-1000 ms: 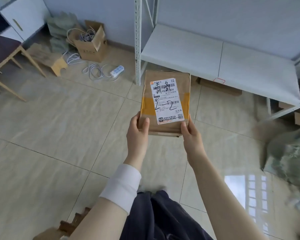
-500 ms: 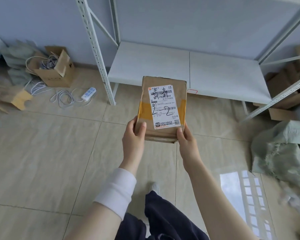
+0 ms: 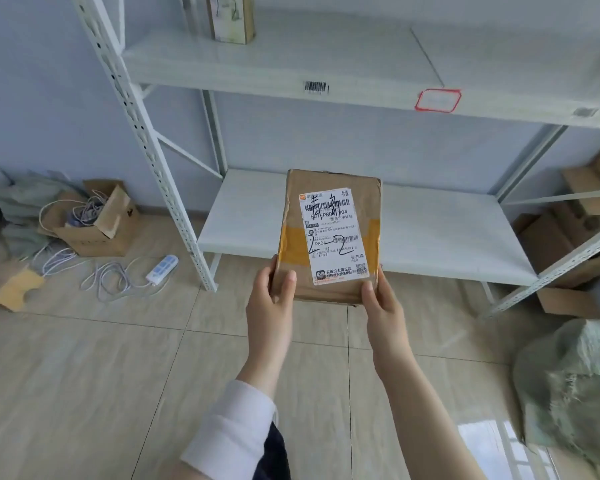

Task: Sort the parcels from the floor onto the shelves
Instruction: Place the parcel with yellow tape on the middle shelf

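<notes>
Both arms reach out in front. The left hand (image 3: pixel 269 306) holds the near left corner of the parcel (image 3: pixel 329 237), thumb on top. The right hand (image 3: pixel 385 306) holds the near right corner the same way. A white sleeve (image 3: pixel 232 431) covers the left forearm.

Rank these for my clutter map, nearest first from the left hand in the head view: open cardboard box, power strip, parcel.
1. Parcel, held in the left hand.
2. Power strip, on floor, left.
3. Open cardboard box, farther left by wall.
</notes>
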Demonstrator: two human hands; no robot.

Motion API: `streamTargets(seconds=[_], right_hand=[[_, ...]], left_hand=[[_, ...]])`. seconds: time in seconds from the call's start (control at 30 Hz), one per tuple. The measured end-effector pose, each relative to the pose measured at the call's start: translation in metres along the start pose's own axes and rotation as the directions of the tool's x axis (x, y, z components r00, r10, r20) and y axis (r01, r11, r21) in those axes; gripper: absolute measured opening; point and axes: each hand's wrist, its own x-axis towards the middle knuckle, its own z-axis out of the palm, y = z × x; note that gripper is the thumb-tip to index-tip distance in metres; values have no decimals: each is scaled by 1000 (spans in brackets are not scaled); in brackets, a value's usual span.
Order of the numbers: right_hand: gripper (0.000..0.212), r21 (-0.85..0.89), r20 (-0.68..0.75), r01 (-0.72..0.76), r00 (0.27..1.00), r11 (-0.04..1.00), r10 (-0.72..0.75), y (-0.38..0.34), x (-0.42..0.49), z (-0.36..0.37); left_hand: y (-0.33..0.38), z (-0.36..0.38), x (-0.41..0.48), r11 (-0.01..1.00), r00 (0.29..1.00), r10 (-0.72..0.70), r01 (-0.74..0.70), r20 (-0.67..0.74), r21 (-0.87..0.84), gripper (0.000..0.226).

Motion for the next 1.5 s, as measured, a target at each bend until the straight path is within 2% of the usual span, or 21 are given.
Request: streamTargets(seconds=[0.37,0.67,0.8,0.87,1.03,1.13,1.2,1.3,1.5], right_hand=[[42,18,-63,285,957,958,-284,-110,142,42],[43,96,-98,399,915,912,-391,-172,240,68],[44,94,-63,476,880,875,-472,-186,286,72],[53,106,-27,509,860,854,-509,-190,308,71],[43,139,31,505,858,852,-513,-198,360,58],[51,127,64,510,852,851,-520,-199,389,46],[56,93,91,511,850,855,-518,-201,405,40],[47,66,121,497,857,865,-501,-200,426,30],[43,13,77,437,897,900,-436,-204,452,19]], left_hand=[[102,27,162,949,969,248,-247,-16,-196,36],[156,48,267,895,938,346,-338,-24,-291,31],[172,63,311,874,922,387,-378,-33,-307,32],[175,72,330,867,915,402,-393,-35,-306,34],[179,102,369,858,914,407,-380,5,-346,34],[180,117,390,867,915,402,-367,36,-338,35],[179,125,401,880,916,399,-366,52,-301,34],[178,135,416,911,924,374,-350,83,-217,35],[187,153,436,940,931,340,-332,137,-74,37]])
